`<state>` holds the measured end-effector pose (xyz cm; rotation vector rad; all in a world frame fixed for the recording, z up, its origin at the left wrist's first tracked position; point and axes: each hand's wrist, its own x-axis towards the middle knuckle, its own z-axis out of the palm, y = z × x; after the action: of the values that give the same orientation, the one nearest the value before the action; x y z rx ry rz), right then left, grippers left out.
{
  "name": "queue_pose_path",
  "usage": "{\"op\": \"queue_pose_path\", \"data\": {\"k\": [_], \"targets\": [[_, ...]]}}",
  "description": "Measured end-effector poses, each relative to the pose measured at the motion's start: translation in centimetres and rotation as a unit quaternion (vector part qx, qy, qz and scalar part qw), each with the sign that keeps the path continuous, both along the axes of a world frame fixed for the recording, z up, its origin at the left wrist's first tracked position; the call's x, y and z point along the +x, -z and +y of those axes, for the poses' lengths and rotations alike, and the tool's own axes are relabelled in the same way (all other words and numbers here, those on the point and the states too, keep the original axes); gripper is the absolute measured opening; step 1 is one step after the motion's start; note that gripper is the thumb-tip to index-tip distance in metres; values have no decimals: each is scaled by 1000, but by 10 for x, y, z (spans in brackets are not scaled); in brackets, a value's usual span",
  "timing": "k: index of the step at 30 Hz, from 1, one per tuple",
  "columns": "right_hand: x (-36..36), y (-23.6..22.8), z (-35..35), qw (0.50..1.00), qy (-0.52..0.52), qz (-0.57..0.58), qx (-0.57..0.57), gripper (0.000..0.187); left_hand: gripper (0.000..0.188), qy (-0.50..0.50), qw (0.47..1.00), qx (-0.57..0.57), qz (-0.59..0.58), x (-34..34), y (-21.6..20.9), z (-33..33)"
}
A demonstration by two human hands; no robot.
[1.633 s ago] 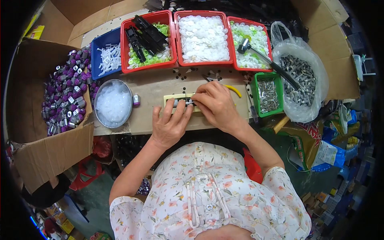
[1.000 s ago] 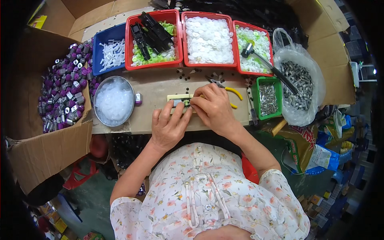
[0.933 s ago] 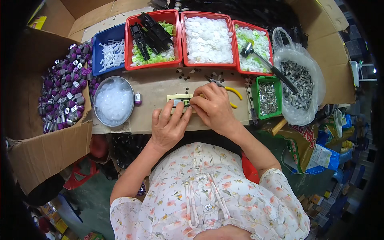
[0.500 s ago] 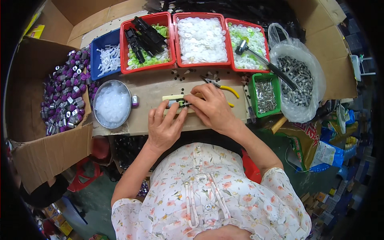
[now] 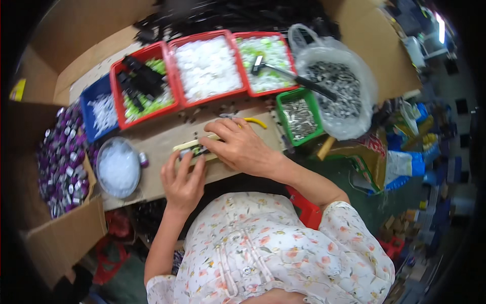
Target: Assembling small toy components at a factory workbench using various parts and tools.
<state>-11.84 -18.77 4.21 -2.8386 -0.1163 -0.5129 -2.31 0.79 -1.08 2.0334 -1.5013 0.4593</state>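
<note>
A small black-and-light assembly (image 5: 196, 150) lies against a cream-coloured block (image 5: 180, 146) on the cardboard-covered bench. My left hand (image 5: 183, 183) is closed on its near side, fingertips pressed to the piece. From the right, my right hand (image 5: 244, 148) reaches over the other end with its fingers bent down onto the assembly, hiding part of it. Blur keeps its finer details from showing. Just beyond my right hand lie pliers with yellow handles (image 5: 255, 122). A small metal-and-purple piece (image 5: 144, 160) stands to the left, beside a round bowl of clear, whitish material (image 5: 118, 167).
Along the back stand a blue bin (image 5: 87, 119) of white parts and red bins (image 5: 177, 99) of white and green pieces, black parts and a hammer (image 5: 283, 72). Right are a green bin (image 5: 319, 125) and plastic bag (image 5: 365, 112) of metal parts. A carton (image 5: 76, 228) of purple-and-metal pieces sits left.
The whole view has shifted and tilted, so the bins and bench appear farther left. Both hands stay at the small assembly, with the right hand covering more of its right end.
</note>
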Motion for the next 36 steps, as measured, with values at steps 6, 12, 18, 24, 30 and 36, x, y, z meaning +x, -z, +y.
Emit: {"op": "queue_pose_path", "data": {"k": [6, 12, 18, 24, 30, 36], "targets": [[-70, -49, -100, 952, 247, -181, 12, 14, 31, -8, 999, 8, 47, 1, -24, 11], [-174, -27, -232, 891, 445, -71, -55, 14, 32, -21, 996, 5, 87, 13, -48, 9], [-151, -1, -279, 861, 489, 20, -139, 23, 30, -56, 995, 23, 73, 26, -69, 16], [-145, -1, -311, 836, 530, 119, -78, 33, 26, -101, 993, 5, 57, 54, -79, 26], [-162, -10, -314, 858, 499, 53, -112, 26, 21, -156, 985, -28, 71, 110, -87, 41], [-157, -12, -309, 870, 492, 11, -43, 31, 17, -197, 980, 7, 32, 189, -82, 44]]}}
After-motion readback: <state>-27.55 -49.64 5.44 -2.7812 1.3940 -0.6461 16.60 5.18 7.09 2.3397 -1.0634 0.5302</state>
